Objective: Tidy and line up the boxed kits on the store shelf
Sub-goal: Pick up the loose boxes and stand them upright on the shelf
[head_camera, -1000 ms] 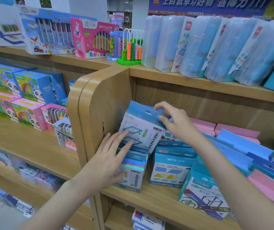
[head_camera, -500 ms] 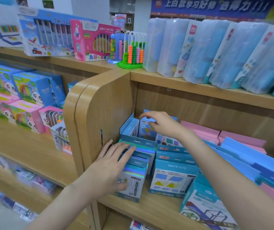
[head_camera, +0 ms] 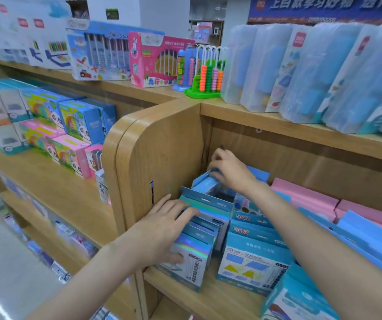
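A row of blue boxed kits with shiny rainbow strips (head_camera: 197, 257) stands at the left end of the wooden shelf (head_camera: 220, 301), tight against the side panel. My left hand (head_camera: 162, 229) lies flat across the front boxes, fingers straight over their tops, thumb low on the front box's face. My right hand (head_camera: 229, 169) reaches to the back of the row and grips the top of a blue box (head_camera: 205, 184) there. A second row of blue kits with shape pictures (head_camera: 252, 262) stands to the right.
A wooden side panel (head_camera: 160, 153) divides this bay from the left shelves with panda boxes (head_camera: 79, 121). Pink and blue flat boxes (head_camera: 305, 197) lean at the right. Clear-wrapped packs (head_camera: 312, 72) and an abacus (head_camera: 208, 75) stand on the shelf above.
My right hand has carried the blue box from above the row to the back of it and pushed it down. My left hand has stayed on the front boxes.
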The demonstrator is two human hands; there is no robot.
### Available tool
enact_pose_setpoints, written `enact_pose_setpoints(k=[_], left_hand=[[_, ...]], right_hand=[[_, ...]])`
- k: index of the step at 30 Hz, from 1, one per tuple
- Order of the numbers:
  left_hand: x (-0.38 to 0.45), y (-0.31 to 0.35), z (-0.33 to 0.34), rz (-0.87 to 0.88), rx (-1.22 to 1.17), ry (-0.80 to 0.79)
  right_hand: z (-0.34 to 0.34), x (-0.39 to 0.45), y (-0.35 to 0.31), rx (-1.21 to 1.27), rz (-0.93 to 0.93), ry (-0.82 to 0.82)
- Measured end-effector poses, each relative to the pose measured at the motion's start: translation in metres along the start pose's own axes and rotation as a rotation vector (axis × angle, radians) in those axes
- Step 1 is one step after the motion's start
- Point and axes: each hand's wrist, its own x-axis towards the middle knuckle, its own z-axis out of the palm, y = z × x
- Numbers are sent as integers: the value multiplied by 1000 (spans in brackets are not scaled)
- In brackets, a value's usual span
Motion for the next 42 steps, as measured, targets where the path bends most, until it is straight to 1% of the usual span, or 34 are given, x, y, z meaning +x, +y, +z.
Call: enact_pose_setpoints(k=[2,3,6,8,10,13,18,21,25,27,29,31,33,35,38,40,42], left_hand=[[0,-1,1,17,10,20],[1,-3,4,33,27,56],[7,-4,11,80,137,154],[13,-4,15,91,192,218],[15,-4,14,107,190,254],[15,-4,17,120,192,292],[13,-5,20,91,208,327],[14,-6,22,83,192,344],[20,-8,25,79,155,353],[22,-9,27,72,157,356],[23,-10,29,71,168,375],[25,-12,31,82,183,387],[26,-14,32,105,184,397],[25,-15,32,128,159,404],[25,-15,33,129,144,411],[25,-14,33,122,127,410],[23,-13,32,117,118,397]], right_hand=[[-6,-13,-4,-30,32,142],[-12,-17,-6,-58,54,186],[-36,-28,-8,-119,103,276],[-51,-37,-10,-127,116,366],[-60,-48,-13,-153,110,430],[-67,-64,-19,-177,99,498],[-88,-85,-24,-220,113,748],[-105,-101,-29,-188,121,805],[-131,-132,-40,-87,129,814],[-142,-148,-46,-57,149,776],[-148,-163,-51,19,187,696],[-146,-178,-55,140,190,570],[-135,-191,-59,225,175,434],[-113,-200,-62,243,177,329],[-73,-203,-68,172,187,268],[-46,-202,-73,30,163,259],[-21,-200,-76,-145,184,253]])
